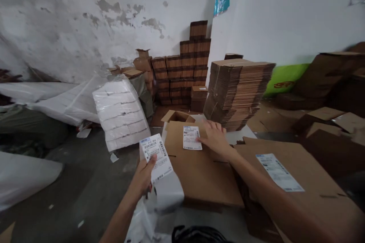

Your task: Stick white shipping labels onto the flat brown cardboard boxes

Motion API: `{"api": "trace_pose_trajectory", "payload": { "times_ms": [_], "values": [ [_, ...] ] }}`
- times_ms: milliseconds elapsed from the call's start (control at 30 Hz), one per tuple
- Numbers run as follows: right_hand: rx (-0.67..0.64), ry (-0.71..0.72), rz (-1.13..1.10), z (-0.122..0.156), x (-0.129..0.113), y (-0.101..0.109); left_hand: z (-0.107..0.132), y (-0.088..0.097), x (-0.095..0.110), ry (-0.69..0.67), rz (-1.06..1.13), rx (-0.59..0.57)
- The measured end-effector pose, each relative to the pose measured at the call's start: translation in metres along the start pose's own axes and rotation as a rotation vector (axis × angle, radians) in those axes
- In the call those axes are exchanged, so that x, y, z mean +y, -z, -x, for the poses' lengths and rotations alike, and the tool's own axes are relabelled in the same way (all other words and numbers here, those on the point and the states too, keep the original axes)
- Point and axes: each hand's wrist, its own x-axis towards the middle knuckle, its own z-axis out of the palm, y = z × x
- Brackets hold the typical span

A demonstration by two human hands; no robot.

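Observation:
My left hand [144,176] grips a stack of white shipping labels [155,155], thumb on top of the printed barcode sheet, held over the floor left of a closed cardboard box [199,171]. My right hand [215,138] lies flat with fingers stretched out on that box's top, its fingertips pressing the right edge of a white shipping label [192,137] stuck near the box's far end. A second cardboard box [302,193] with its own label [278,172] sits to the right, under my right forearm.
A tied bundle of flat cardboard sheets [238,93] stands behind the boxes, with stacked cartons [185,72] against the peeling wall. A plastic-wrapped white bale [121,114] and white sacks [51,100] lie left. Loose cardboard [327,117] fills the right. The grey floor [74,182] is left.

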Motion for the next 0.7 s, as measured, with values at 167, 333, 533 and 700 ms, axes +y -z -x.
{"api": "trace_pose_trajectory", "payload": {
  "times_ms": [167, 333, 533, 700],
  "values": [
    [-0.197, -0.215, -0.044, 0.032, 0.064, 0.035, 0.003, -0.012, -0.003, -0.124, -0.288, -0.159],
    [-0.071, -0.377, -0.694, 0.057, 0.089, 0.044, -0.001, -0.029, -0.007, 0.004, -0.079, -0.288],
    [0.003, -0.388, -0.776, 0.066, 0.059, 0.050, -0.005, -0.033, 0.003, 0.054, 0.047, -0.176],
    [0.336, -0.521, -0.638, 0.086, 0.170, 0.133, -0.006, -0.028, -0.001, -0.027, -0.146, -0.181]
  ]
}}
